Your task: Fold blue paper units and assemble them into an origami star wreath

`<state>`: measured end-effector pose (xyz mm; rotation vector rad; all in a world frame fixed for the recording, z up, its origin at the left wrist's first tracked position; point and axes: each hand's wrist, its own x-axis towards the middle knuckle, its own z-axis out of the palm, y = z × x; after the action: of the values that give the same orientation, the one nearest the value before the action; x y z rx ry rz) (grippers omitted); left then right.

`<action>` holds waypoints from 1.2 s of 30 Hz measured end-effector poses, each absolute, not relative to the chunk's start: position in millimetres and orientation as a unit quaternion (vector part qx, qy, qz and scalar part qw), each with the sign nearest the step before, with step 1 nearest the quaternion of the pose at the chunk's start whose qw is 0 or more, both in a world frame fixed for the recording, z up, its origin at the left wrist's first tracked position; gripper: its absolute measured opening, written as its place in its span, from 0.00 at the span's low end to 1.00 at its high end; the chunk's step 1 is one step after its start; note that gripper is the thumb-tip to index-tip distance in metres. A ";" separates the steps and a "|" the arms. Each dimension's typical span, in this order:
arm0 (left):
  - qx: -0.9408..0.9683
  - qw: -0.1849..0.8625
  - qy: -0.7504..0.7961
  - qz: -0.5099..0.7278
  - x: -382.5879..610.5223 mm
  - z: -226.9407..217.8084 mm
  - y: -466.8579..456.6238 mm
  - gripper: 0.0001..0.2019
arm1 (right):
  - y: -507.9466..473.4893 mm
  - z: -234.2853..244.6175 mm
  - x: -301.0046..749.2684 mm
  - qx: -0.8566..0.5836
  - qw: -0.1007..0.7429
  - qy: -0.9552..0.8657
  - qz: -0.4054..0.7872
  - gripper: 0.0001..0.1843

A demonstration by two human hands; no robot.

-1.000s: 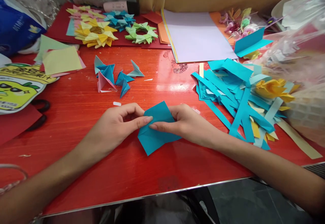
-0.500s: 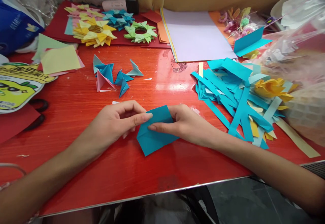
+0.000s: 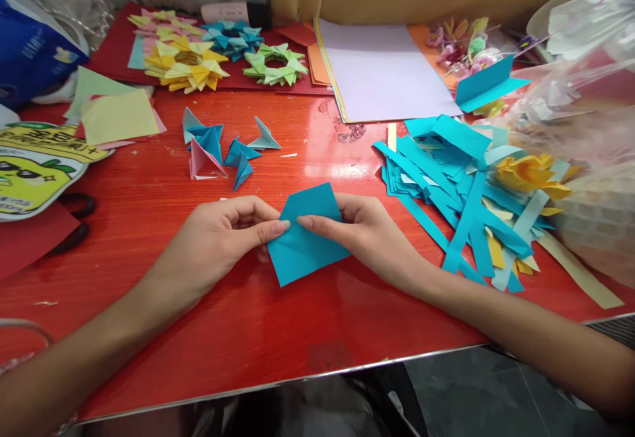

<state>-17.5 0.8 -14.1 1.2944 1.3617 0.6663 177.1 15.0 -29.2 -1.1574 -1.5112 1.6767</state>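
A square of blue paper (image 3: pixel 302 252) lies on the red table (image 3: pixel 258 331) with its far flap folded up. My left hand (image 3: pixel 223 238) pinches the sheet's left edge between thumb and forefinger. My right hand (image 3: pixel 360 229) grips the right side, forefinger laid across the fold and nearly meeting the left fingertip. Both hands rest low over the table's middle.
Several small folded blue and pink pieces (image 3: pixel 218 149) lie just beyond the hands. A heap of blue paper strips (image 3: pixel 456 186) with a yellow flower (image 3: pixel 530 172) fills the right. Paper wreaths (image 3: pixel 186 63), coloured sheets (image 3: pixel 387 70), scissors (image 3: pixel 74 222) and bags line the back and left.
The far flap of the blue paper has been lifted and folded higher, and both hands have shifted slightly away from me with it.
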 end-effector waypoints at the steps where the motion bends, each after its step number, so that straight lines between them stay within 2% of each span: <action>1: 0.538 0.547 0.576 0.281 -17.6 -14.7 1.1 0.07 | 14.5 -30.0 177.5 -0.437 0.308 -0.574 0.620 0.13; 6: 0.523 0.539 0.585 0.307 -17.7 -17.9 1.1 0.08 | 11.5 -33.0 178.7 -0.425 0.324 -0.633 0.561 0.15; 9: 0.511 0.546 0.583 0.317 -18.0 -18.9 0.3 0.08 | 10.0 -32.7 179.6 -0.432 0.325 -0.700 0.467 0.19; 13: 0.489 0.566 0.580 0.323 -18.0 -17.5 -0.3 0.08 | 10.5 -30.8 181.3 -0.405 0.340 -0.788 0.315 0.17; 17: 0.494 0.570 0.570 0.326 -17.5 -15.2 -0.5 0.08 | 11.7 -28.5 181.8 -0.343 0.355 -0.823 0.280 0.14; 19: 0.509 0.566 0.558 0.330 -17.5 -14.5 -0.9 0.07 | 11.4 -26.6 181.3 -0.334 0.363 -0.809 0.320 0.11; 24: 0.542 0.554 0.538 0.331 -18.4 -13.6 -1.7 0.06 | 10.8 -22.3 179.9 -0.383 0.381 -0.668 0.511 0.08; 26: 0.555 0.551 0.533 0.322 -19.0 -12.7 -1.9 0.07 | 12.5 -22.0 179.8 -0.397 0.377 -0.606 0.577 0.09; 29: 0.589 0.520 0.531 0.317 -19.3 -10.5 -2.4 0.08 | 17.2 -22.8 180.7 -0.394 0.327 -0.533 0.673 0.14; 33: 0.635 0.467 0.530 0.312 -18.7 -8.1 -3.2 0.06 | 23.0 -24.0 183.5 -0.356 0.250 -0.454 0.778 0.12; 36: 0.642 0.461 0.531 0.305 -18.6 -7.6 -3.6 0.06 | 24.3 -23.9 184.6 -0.346 0.232 -0.425 0.803 0.13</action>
<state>-18.6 -3.6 -7.6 1.5789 1.3065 0.7509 184.6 24.3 -23.9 -0.9513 -1.1680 2.2074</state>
